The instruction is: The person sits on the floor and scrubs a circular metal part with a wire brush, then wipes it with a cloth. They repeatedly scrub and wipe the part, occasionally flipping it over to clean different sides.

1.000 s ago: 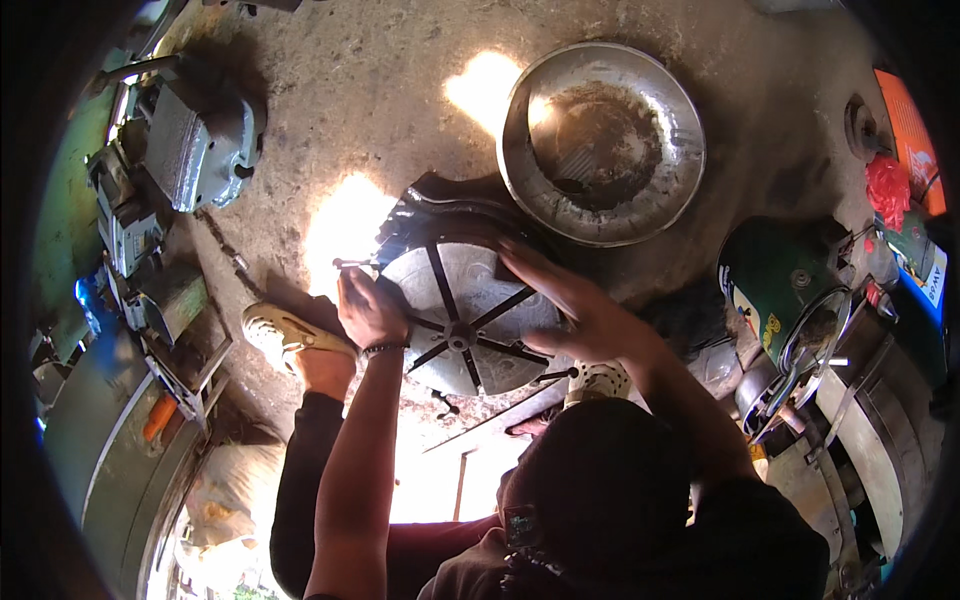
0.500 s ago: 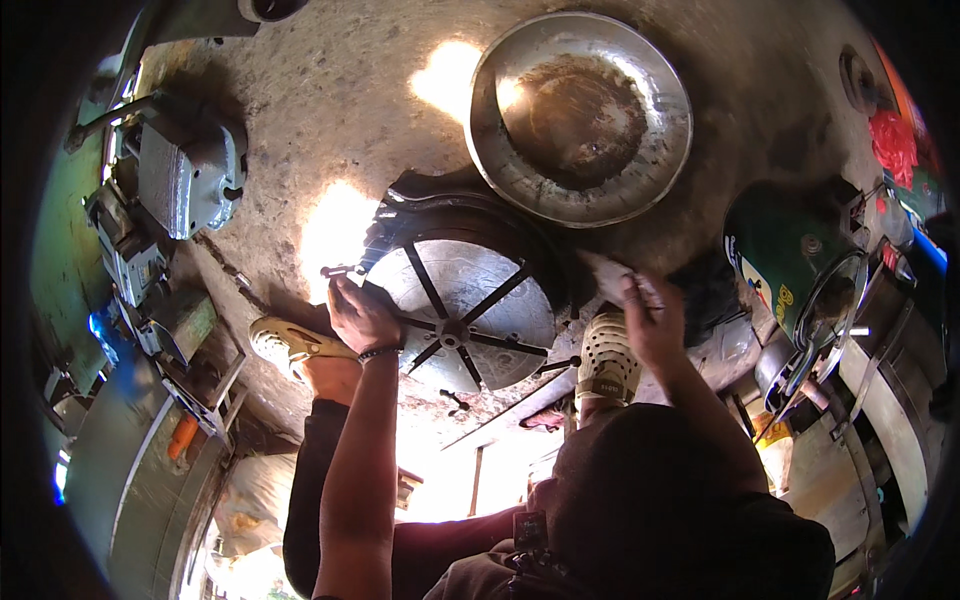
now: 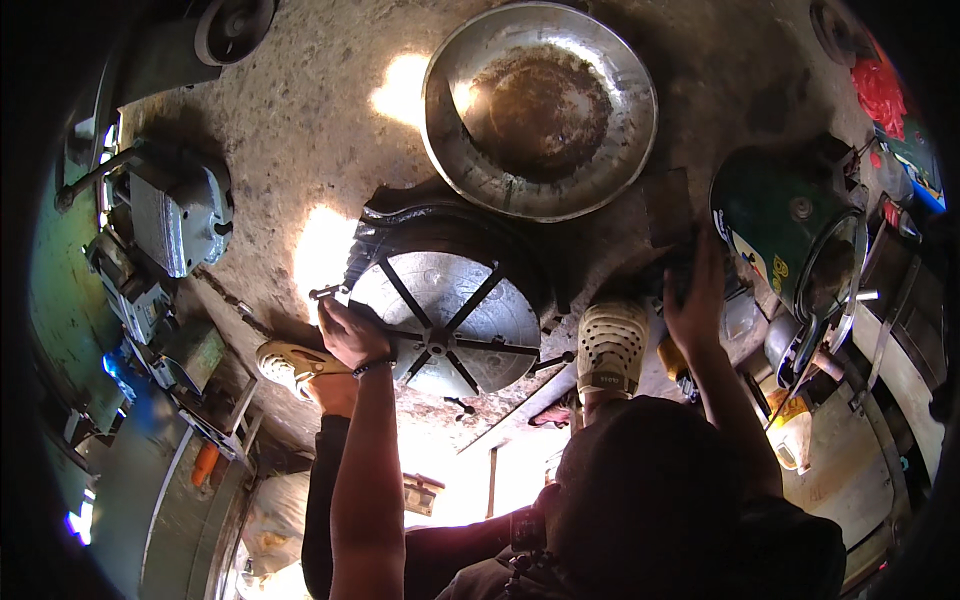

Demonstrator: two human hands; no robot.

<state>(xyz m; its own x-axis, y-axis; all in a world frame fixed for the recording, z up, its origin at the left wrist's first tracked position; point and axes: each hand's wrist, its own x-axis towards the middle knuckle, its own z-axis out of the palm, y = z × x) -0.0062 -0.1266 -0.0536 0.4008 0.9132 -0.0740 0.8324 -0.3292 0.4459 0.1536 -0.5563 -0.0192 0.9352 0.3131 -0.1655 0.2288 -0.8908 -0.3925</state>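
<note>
My left hand (image 3: 352, 335) pinches a small metal bolt-like piece (image 3: 327, 291) at the left edge of a round slotted metal table (image 3: 405, 290). The slots run out like spokes from a central hole, and a dark cast body surrounds the disc at its far side. Off to the right, my right hand (image 3: 697, 305) reaches over the floor, fingers stretched and thumb apart, with nothing visible in it. A dark flat rectangular piece (image 3: 668, 205) lies just beyond its fingertips. Dark items beside that hand are too shadowed to make out.
A wide metal basin (image 3: 640, 120) stands on the floor beyond the disc. A green container (image 3: 770, 230) is at right, a grey machine vise (image 3: 165, 220) at left. My feet in pale clogs (image 3: 612, 345) flank the disc. A small dark fitting (image 3: 460, 406) lies near it.
My right hand has moved right, away from the disc. The pale flat piece it held no longer shows in it. My left hand keeps its pinch on the metal piece; the view has shifted slightly.
</note>
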